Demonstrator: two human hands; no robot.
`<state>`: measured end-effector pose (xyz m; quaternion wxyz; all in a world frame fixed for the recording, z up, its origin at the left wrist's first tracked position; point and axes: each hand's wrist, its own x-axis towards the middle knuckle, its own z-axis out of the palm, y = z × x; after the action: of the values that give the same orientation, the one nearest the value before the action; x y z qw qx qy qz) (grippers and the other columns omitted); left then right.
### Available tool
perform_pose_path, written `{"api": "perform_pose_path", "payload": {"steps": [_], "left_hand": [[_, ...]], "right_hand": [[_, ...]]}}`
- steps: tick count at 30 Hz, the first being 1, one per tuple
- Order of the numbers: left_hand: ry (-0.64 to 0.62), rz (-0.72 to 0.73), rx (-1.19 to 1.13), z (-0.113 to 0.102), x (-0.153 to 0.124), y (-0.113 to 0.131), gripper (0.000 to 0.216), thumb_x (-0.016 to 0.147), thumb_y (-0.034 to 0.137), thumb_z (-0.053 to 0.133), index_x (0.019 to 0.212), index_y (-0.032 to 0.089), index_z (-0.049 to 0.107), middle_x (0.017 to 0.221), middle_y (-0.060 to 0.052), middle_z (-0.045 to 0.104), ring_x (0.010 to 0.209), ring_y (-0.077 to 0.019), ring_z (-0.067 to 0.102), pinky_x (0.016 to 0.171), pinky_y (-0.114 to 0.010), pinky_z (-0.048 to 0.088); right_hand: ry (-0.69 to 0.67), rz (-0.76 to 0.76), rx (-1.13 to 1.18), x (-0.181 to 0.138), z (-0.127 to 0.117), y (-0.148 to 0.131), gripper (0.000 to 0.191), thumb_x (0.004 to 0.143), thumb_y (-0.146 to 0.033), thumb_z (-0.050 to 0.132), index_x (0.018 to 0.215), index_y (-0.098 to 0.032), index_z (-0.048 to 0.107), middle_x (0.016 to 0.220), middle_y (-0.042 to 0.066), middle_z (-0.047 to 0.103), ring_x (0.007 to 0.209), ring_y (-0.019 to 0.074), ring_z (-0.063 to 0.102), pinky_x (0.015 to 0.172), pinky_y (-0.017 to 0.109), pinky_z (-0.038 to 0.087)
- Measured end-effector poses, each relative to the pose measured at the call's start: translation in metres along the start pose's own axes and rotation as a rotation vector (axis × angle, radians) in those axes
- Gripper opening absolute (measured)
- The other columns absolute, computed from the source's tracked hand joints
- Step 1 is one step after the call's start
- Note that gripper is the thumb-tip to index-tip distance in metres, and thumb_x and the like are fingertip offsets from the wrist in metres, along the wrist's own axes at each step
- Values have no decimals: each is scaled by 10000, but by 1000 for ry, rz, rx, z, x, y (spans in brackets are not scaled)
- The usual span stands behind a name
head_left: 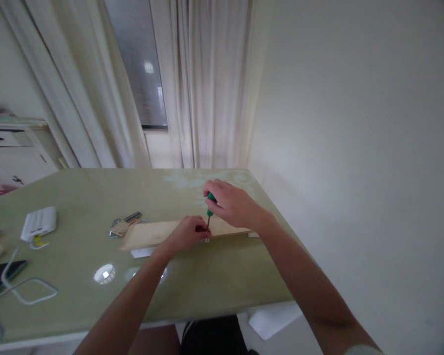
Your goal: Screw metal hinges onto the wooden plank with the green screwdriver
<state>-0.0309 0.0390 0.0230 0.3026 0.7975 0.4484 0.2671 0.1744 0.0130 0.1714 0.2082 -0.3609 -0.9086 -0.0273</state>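
A light wooden board lies across the table, raised a little on white pieces under it. My right hand is closed around the green handle of a screwdriver, which stands nearly upright with its shaft pointing down at the board. Beside the screwdriver's tip, my left hand rests on the board with its fingers pinched together. Whatever sits between those fingertips is too small to make out. The exact spot where the tip meets the board is hidden by the fingers.
Metal pieces and a small wooden bit lie past the board's left end. Farther left are a white power strip with its cable and a dark phone-like slab. A wall borders the table on the right.
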Motion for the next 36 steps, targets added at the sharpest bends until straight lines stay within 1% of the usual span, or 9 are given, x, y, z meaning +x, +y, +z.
{"api": "perform_pose_path", "payload": {"steps": [2, 4, 7, 9, 14, 20, 26, 32, 36], "left_hand": [[78, -4, 27, 6, 0, -2, 198, 803, 349, 748, 724, 170, 725, 757, -14, 676, 686, -155, 572, 650, -276, 392], [137, -5, 50, 10, 0, -2, 243, 793, 374, 765, 693, 165, 688, 720, -10, 642, 669, -153, 533, 639, -281, 363], [185, -6, 60, 15, -1, -2, 245, 802, 380, 760, 714, 161, 696, 723, -16, 639, 677, -155, 527, 650, -285, 364], [180, 0, 48, 16, -1, -4, 225, 813, 381, 755, 793, 157, 742, 763, -27, 669, 699, -161, 551, 666, -285, 389], [133, 44, -6, 12, 1, -10, 230, 818, 383, 764, 880, 166, 806, 856, -58, 725, 756, -177, 620, 715, -289, 452], [126, 80, -46, 11, 4, -15, 242, 809, 367, 761, 914, 158, 825, 848, -67, 760, 740, -183, 635, 693, -284, 449], [73, 68, -74, 10, 8, -19, 256, 815, 344, 733, 952, 151, 833, 840, -76, 786, 749, -194, 653, 705, -293, 460], [38, 57, -54, 8, 10, -19, 242, 797, 308, 718, 941, 151, 833, 886, -88, 803, 784, -203, 680, 738, -300, 488], [25, 59, -10, 7, 10, -18, 213, 799, 288, 698, 917, 163, 824, 898, -80, 810, 814, -203, 698, 767, -299, 508]], "right_hand": [[-64, -7, -1, 3, -5, 1, 171, 1032, -221, 509, 1192, -204, 566, 1151, 52, 707, 967, 160, 650, 793, 254, 423], [-105, 93, -111, 7, -8, -3, 211, 1062, -328, 477, 1197, -209, 587, 1096, 63, 731, 929, 186, 666, 762, 274, 419], [-111, 186, -219, 15, -10, -11, 399, 1089, -480, 394, 1146, -174, 643, 1049, 151, 747, 939, 272, 686, 744, 330, 407], [-141, 140, -224, 21, -12, -16, 395, 1092, -458, 384, 1152, -177, 656, 1098, 163, 751, 984, 282, 683, 759, 336, 405], [-295, -44, -217, 35, -24, -22, 223, 1034, -357, 512, 1160, -256, 665, 1193, 58, 762, 1003, 206, 678, 750, 276, 411], [-306, 59, -346, 48, -24, -20, 468, 1085, -488, 363, 1093, -181, 715, 1152, 183, 765, 999, 296, 710, 760, 347, 463], [-450, -13, -301, 57, -32, -8, 258, 994, -334, 552, 1198, -278, 699, 1223, 54, 783, 1042, 211, 707, 758, 272, 470], [-357, 139, -319, 59, -35, -12, 304, 945, -409, 576, 986, -181, 772, 1119, 175, 793, 990, 308, 723, 759, 352, 488], [-192, 195, -252, 49, -69, -5, 216, 829, -380, 675, 894, -193, 759, 1007, 131, 796, 950, 296, 706, 768, 346, 461]]}}
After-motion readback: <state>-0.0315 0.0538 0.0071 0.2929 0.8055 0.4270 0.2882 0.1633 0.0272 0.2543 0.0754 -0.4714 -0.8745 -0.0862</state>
